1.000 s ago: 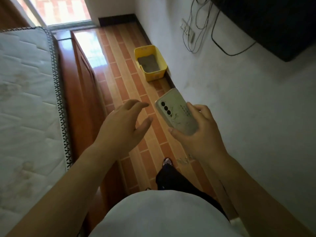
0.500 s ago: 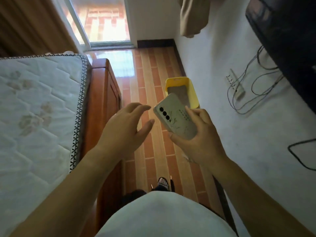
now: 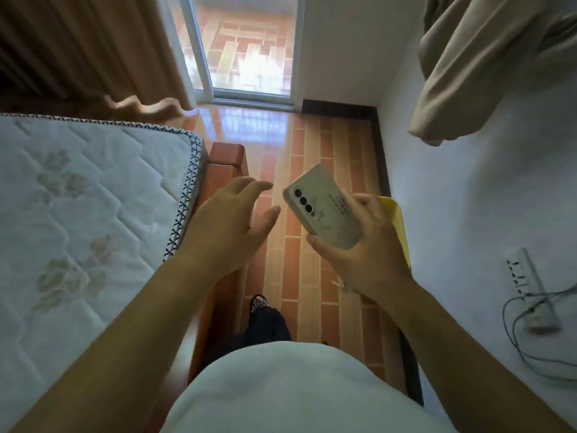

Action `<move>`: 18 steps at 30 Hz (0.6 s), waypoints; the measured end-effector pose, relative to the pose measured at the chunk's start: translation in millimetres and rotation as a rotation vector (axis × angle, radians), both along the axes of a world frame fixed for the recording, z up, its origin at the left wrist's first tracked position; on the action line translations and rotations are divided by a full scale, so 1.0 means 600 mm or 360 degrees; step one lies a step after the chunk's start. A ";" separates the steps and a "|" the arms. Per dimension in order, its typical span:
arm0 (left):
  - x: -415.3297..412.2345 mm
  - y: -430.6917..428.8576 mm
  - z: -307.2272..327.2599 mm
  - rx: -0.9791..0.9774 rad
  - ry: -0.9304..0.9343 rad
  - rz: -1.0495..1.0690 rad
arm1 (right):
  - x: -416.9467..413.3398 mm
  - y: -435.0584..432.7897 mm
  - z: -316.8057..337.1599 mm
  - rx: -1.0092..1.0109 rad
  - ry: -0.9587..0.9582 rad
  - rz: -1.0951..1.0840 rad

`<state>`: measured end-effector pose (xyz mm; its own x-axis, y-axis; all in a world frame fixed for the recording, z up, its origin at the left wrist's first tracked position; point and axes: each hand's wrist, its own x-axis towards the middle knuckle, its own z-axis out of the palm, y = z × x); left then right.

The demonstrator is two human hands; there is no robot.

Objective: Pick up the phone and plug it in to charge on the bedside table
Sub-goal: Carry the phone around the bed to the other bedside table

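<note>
The phone [image 3: 321,207] has a pale cream case with three dark camera lenses and a faint plant drawing; its back faces me. My right hand [image 3: 362,245] grips its lower end, holding it tilted above the tiled floor. My left hand [image 3: 231,223] hovers just left of the phone, fingers spread, holding nothing, over the bed frame's edge. No bedside table and no charger plug are in view.
A white quilted mattress [image 3: 78,214] on a wooden bed frame [image 3: 224,164] fills the left. A yellow bin [image 3: 396,220] peeks out behind my right hand. A power strip [image 3: 524,276] with cables [image 3: 518,339] hangs on the right wall. Glass door [image 3: 246,48], curtain [image 3: 87,48] and hanging cloth [image 3: 487,64] ahead.
The view has swung up and forward along the aisle: door and curtain now show, the yellow bin has slid behind my right hand. Both hands keep their pose, phone still held.
</note>
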<state>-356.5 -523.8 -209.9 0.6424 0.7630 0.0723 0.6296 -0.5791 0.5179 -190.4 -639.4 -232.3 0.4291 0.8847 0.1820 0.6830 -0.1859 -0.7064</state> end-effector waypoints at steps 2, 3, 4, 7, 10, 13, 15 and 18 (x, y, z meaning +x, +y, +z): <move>0.012 0.080 0.011 -0.0005 -0.0003 0.0022 | 0.015 0.082 0.015 0.0013 -0.0010 0.0024; 0.017 0.118 0.017 -0.0005 -0.0009 0.0035 | 0.020 0.122 0.022 0.0017 -0.0016 0.0037; 0.021 0.155 0.022 -0.0002 -0.0011 0.0051 | 0.025 0.160 0.029 0.0020 -0.0021 0.0045; 0.031 0.248 0.032 0.0003 -0.0028 0.0104 | 0.035 0.265 0.043 0.0057 0.0002 0.0080; 0.035 0.316 0.034 -0.0008 -0.0022 0.0146 | 0.043 0.348 0.051 0.0055 0.0051 0.0142; 0.044 0.379 0.034 -0.0024 -0.0020 0.0215 | 0.062 0.423 0.050 0.0040 0.0079 0.0251; 0.058 0.424 0.030 -0.0027 -0.0018 0.0259 | 0.082 0.474 0.045 0.0020 0.0060 0.0312; 0.093 0.493 0.017 -0.0056 -0.0028 0.0319 | 0.124 0.551 0.036 0.0010 -0.0004 0.0386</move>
<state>-300.9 -228.1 -199.7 0.4762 0.8777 0.0531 0.7212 -0.4245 0.5474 -116.0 -308.6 -210.5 0.2041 0.9606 0.1887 0.7087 -0.0120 -0.7054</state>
